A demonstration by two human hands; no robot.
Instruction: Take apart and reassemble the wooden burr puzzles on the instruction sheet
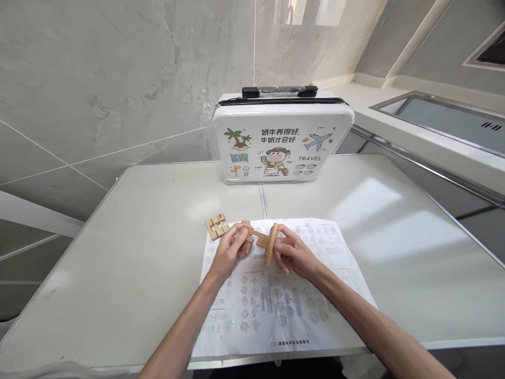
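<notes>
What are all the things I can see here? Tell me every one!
wooden block cluster: one, tan, on the table by the sheet's far-left corner
flat wooden piece: one, tan, in left hand
wooden bar: one, tan, in right hand, crossing the flat piece
sheet: one, white with grey diagrams, under the hands
case: one, white, cartoon pictures, table's far edge
table: one, white
counter: one, white, far right
left hand: one
right hand: one
</notes>
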